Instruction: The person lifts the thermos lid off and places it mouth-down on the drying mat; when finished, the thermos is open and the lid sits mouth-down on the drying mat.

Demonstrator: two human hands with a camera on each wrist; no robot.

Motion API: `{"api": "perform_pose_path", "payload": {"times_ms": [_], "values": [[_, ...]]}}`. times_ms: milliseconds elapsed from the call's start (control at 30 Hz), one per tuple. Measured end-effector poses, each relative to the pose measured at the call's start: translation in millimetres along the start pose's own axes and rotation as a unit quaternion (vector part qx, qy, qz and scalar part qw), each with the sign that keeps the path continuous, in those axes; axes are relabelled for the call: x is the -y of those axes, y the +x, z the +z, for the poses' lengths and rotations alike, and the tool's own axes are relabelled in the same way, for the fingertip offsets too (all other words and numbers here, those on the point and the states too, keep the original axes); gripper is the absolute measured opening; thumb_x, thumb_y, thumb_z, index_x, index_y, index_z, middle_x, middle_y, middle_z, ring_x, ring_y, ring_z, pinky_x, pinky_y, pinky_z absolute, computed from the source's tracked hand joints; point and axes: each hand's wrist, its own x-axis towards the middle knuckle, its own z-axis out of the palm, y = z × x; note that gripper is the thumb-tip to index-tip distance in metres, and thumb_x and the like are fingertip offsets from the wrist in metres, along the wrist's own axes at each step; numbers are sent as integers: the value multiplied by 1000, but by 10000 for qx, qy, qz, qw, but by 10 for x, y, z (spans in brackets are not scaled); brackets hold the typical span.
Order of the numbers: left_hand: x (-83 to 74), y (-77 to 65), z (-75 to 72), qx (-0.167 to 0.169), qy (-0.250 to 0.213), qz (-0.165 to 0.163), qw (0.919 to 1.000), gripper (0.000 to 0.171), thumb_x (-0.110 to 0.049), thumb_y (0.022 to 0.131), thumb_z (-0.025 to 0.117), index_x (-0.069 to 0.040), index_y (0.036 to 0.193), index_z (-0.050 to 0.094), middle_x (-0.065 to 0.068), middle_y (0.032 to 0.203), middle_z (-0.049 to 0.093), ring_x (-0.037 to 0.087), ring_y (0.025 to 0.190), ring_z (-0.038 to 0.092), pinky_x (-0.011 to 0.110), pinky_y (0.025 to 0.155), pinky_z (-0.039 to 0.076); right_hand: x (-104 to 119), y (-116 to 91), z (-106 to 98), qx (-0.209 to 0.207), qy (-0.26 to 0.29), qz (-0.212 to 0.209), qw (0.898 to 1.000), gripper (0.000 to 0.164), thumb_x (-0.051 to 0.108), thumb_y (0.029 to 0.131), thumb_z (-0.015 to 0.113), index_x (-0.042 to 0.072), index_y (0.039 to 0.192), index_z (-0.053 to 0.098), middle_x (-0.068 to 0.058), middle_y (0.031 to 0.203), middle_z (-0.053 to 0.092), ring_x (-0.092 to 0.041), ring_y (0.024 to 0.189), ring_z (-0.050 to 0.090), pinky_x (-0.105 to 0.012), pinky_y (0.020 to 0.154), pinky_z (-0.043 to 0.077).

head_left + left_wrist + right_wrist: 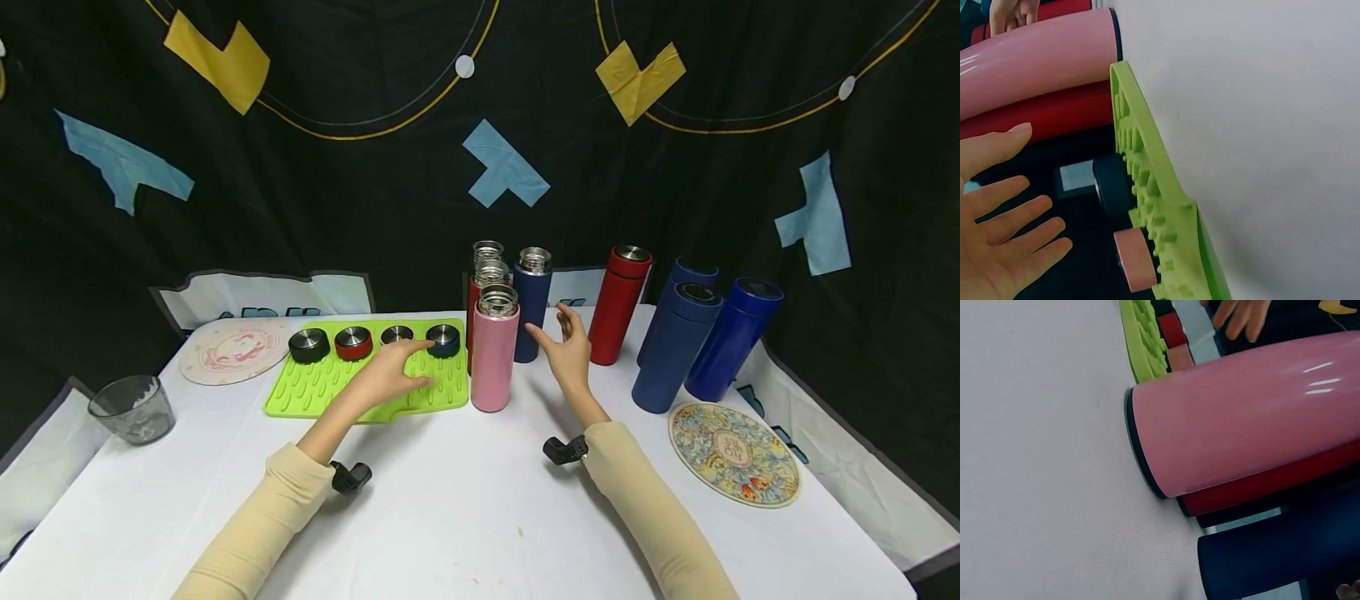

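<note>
My left hand point(385, 372) hovers over a green drying mat point(450, 392), its thumb and fingers spread and holding nothing. Right by its fingertips sits a dark blue lid point(443, 341) on the mat. A pink lid point(396, 334), partly covered by the hand, a red lid point(353, 342) and a black lid point(308, 345) line up to the left. Beside the mat stands a lidless pink thermos bottle point(495, 358), upright. My right hand point(568, 354), fingers apart and nothing in them, is nearest to a lidless dark blue bottle point(531, 312).
More lidless bottles stand behind the pink one, partly hidden. A capped red bottle point(620, 308) and several capped blue bottles point(675, 350) stand right. A patterned round mat point(750, 467) lies at right, a pink-white round mat point(225, 354) and a glass cup point(135, 412) at left.
</note>
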Motion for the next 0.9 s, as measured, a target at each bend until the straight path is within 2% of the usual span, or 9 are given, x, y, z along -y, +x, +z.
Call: {"api": "perform_pose_path", "payload": {"times_ms": [133,267,400,533,700,900], "values": [[36,-138,-61,-83,-81,85,9999,57,-15,81,78,5,130,55,22,131,56,40,122,50,53,101,42,35,-33,-74,-111,-74,-69,9999,69,24,79,82,5,137,50,-13,140,50,-20,132,45,-27,110,31],[87,-270,-125,-62,-366,52,9993,60,-14,81,78,3,133,54,20,134,55,39,124,50,54,101,41,62,-57,-164,-169,-65,-198,9996,69,22,78,82,6,137,50,-11,141,50,-19,132,44,-27,111,31],[174,-400,-181,-15,-428,-164,9989,60,-14,82,77,3,134,53,21,133,55,40,123,49,56,100,41,72,-84,-271,-165,37,-272,9995,69,18,78,82,4,137,49,-12,141,49,-23,133,42,-35,112,30],[291,-517,-224,75,-164,-441,9989,57,-17,82,77,5,130,56,24,129,56,44,120,50,58,98,42,26,-80,-385,-211,0,-257,9994,70,15,79,81,1,138,47,-15,143,47,-25,134,41,-37,112,30],[416,-605,-266,192,-208,-567,9980,60,-19,81,77,7,130,54,27,132,53,48,122,46,60,99,39,-7,-72,-512,-433,-86,-264,9987,67,15,80,80,0,137,48,-15,147,42,-22,134,41,-34,112,30],[529,-639,-270,389,-244,-711,9964,65,-20,80,78,9,132,51,29,134,50,48,125,43,60,101,37,-35,-30,-648,-744,-180,-218,9968,65,18,81,80,4,137,49,-9,150,38,-21,136,39,-33,112,29]]}}
